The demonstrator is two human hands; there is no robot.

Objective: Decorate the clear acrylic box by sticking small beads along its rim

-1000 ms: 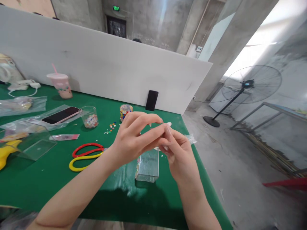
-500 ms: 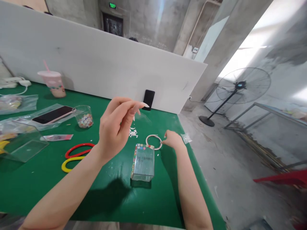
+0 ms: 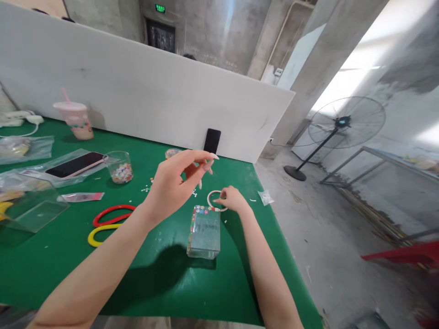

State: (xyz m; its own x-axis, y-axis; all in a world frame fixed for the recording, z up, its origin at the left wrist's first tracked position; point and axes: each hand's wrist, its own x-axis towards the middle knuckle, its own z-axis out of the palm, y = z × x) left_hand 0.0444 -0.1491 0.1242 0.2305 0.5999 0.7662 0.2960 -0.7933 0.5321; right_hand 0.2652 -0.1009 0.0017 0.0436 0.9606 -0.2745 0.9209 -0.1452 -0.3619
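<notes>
Below, green tabletop (image 3: pixel 229 288) and concrete floor (image 3: pixel 298 224).

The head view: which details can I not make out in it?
In the head view:
Red and yellow handles: far end hidden by the left forearm.
White ring: partly covered by the right hand.
Left hand: anything pinched is too small to tell.
Far-left bag: cut off by picture edge.
</notes>
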